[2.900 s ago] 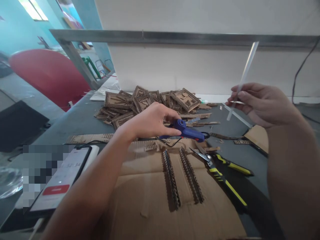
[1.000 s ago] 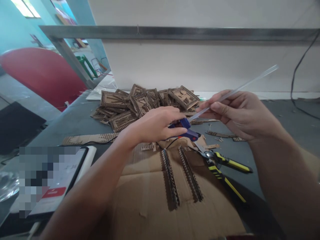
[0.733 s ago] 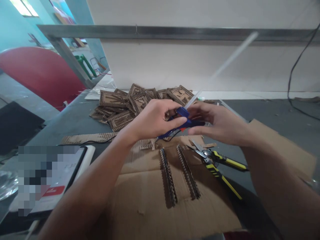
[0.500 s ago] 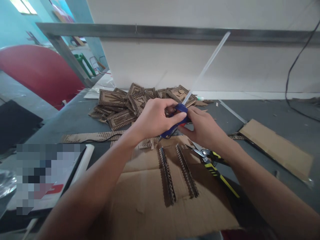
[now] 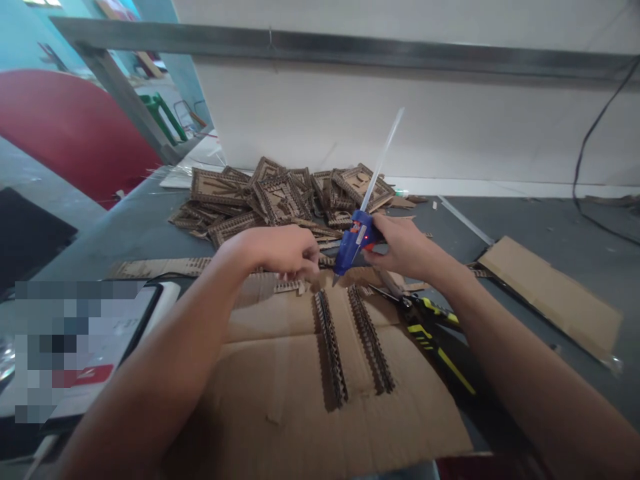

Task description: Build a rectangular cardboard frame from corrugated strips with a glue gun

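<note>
My right hand [image 5: 403,247] grips a blue glue gun [image 5: 353,241], nozzle tilted down toward the cardboard. A clear glue stick [image 5: 380,160] pokes up out of the gun's back. My left hand [image 5: 277,252] rests curled on the far edge of a flat cardboard sheet [image 5: 300,400], fingers pressed on small corrugated strips [image 5: 290,285]; what it holds is hidden. Two long corrugated strips [image 5: 350,343] lie on the sheet just below the nozzle.
A heap of cardboard frames [image 5: 280,197] lies behind the hands. Yellow-handled cutters [image 5: 435,330] sit right of the sheet. A cardboard piece [image 5: 550,293] and a loose glue stick [image 5: 465,220] lie at right. A phone [image 5: 95,353] lies at left. A black cable [image 5: 590,147] hangs at right.
The right hand brought the glue stick to the gun and pushed it into the back, then took the gun. The left hand let go of the gun and dropped to the cardboard.
</note>
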